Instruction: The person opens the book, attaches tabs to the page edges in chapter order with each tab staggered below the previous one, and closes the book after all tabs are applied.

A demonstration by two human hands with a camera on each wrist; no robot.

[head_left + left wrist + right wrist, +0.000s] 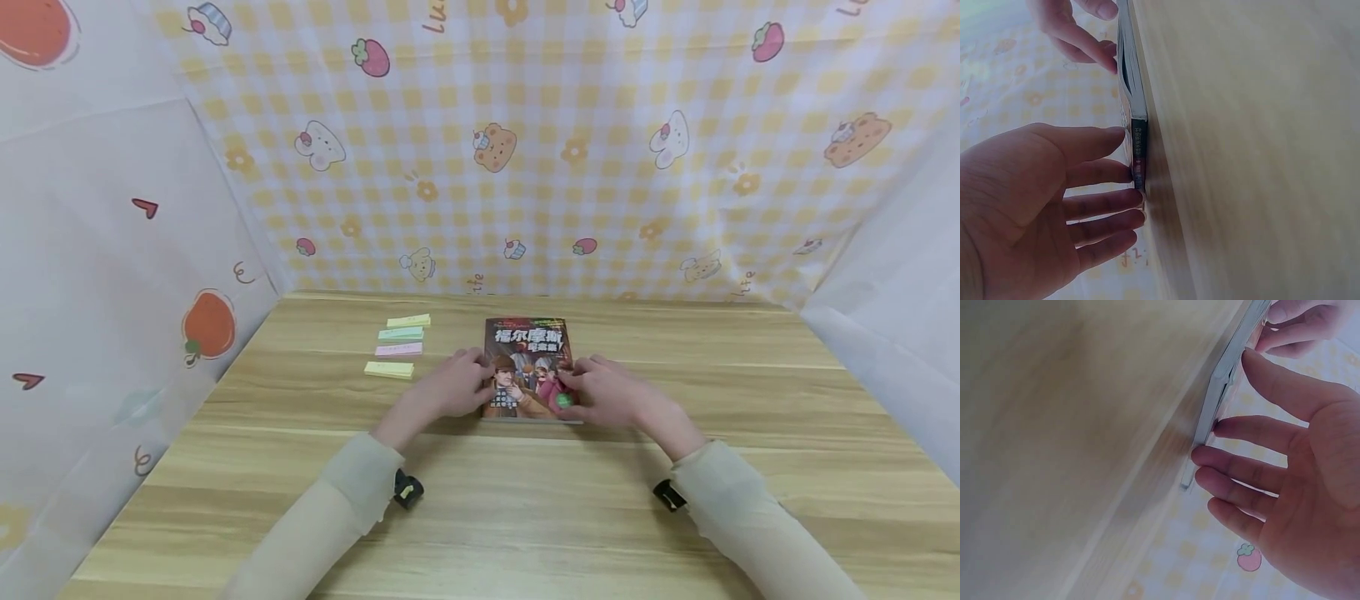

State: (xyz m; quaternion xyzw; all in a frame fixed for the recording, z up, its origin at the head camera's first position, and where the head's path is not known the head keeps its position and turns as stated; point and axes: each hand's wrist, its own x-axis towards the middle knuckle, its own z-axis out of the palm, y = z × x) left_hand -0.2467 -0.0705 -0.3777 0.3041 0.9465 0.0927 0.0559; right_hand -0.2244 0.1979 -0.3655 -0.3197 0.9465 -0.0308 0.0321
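Resting flat between both sets of straight, relaxed fingers, left hand (450, 387) and right hand (611, 393), the book (528, 350) looks light, stiff-covered, best pinched at its edges beside the fingertips.

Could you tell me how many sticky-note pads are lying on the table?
4, in a column left of the book: yellow, green, pink, yellow nearest.

A wooden table (525, 517) carries a book (531, 342) lying flat near its middle and four sticky-note pads (400, 344) in a column just left of it.
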